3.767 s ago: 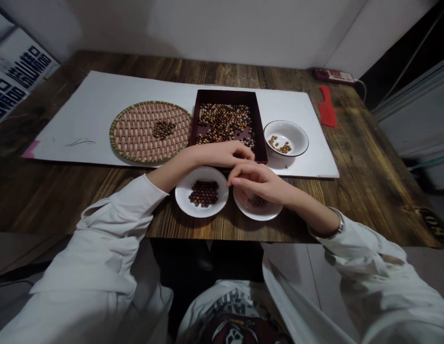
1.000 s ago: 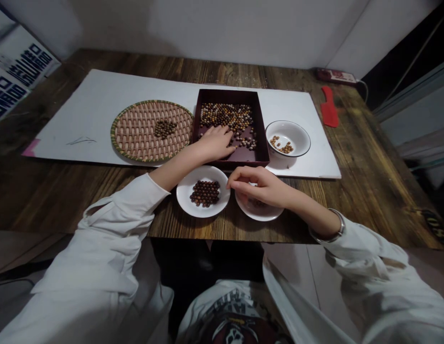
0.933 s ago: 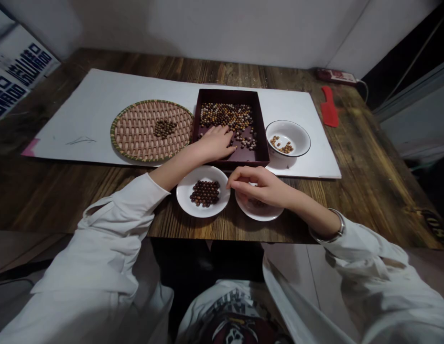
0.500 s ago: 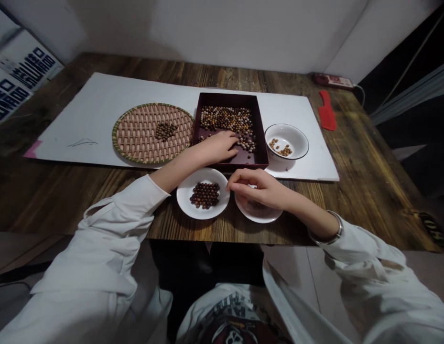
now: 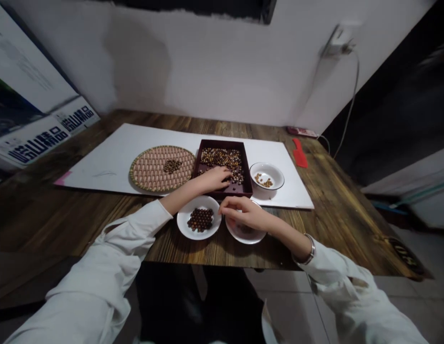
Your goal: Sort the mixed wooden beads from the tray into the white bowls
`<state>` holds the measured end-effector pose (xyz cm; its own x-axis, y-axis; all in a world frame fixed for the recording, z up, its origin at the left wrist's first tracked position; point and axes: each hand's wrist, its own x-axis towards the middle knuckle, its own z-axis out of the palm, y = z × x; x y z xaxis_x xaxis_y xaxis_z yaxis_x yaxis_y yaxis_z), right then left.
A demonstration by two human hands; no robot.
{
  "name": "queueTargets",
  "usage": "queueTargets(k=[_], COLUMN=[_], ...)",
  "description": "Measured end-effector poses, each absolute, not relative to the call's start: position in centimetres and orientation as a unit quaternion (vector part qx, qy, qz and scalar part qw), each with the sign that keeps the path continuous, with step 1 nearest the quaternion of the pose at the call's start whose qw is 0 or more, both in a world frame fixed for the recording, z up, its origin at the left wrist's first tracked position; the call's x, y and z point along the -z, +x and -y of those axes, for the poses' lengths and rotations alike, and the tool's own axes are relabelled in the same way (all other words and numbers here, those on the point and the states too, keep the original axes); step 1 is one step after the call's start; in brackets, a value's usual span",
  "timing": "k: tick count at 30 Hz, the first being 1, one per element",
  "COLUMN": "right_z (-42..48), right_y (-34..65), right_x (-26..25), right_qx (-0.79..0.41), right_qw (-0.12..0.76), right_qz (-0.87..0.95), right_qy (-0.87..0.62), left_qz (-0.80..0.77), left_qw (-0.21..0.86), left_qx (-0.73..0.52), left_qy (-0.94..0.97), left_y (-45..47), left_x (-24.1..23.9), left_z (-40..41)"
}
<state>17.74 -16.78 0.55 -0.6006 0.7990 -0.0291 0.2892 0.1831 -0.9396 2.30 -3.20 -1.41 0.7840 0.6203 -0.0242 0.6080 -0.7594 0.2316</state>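
Note:
My left hand [image 5: 216, 178] reaches over the near part of a dark maroon box [image 5: 224, 194], its fingers stretched out and a little apart at the mixed brown, yellow and pale beads [image 5: 222, 156]. Thumb and fingertips of my right hand [image 5: 245, 213] are pinched together beside the rim of a white plate [image 5: 186, 229] that bears dark brown beads [image 5: 200, 220]. Whatever the pinch holds is too small to make out. Below that hand sits a second white plate [image 5: 247, 240], its contents mostly covered by the hand.
A round woven tray [image 5: 150, 167] with a small heap of brown beads lies left of the box. To its right stands a white bowl [image 5: 277, 174] with some tan beads. A white board [image 5: 103, 148] lies underneath. Further right are a red comb [image 5: 299, 155] and a phone-like object [image 5: 302, 132].
The head view has tilted up, so the table sits lower and more wall shows. Both hands keep nearly the same places over the box and plates.

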Motion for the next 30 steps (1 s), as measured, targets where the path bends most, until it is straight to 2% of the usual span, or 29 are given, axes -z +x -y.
queueTargets(k=[13,22,30], right_z=[16.1,15.0,14.7], right_y=[17.5,17.5,17.5], right_x=[0.8,1.1,1.4], right_qx=[-0.6,-0.578,-0.557], right_qw=[0.287,0.323,0.326], right_qz=[0.66,0.672,0.692], right_qy=[-0.348,-0.33,-0.324], left_qz=[-0.346,-0.328,-0.333], left_qw=[0.124,0.177,0.17], left_qx=[-0.046,-0.082,-0.129], left_qy=[0.929,0.924,0.919], left_y=[2.4,1.9,2.2], left_x=[1.5,2.4,3.8], left_z=[3.2,1.9,0.3])
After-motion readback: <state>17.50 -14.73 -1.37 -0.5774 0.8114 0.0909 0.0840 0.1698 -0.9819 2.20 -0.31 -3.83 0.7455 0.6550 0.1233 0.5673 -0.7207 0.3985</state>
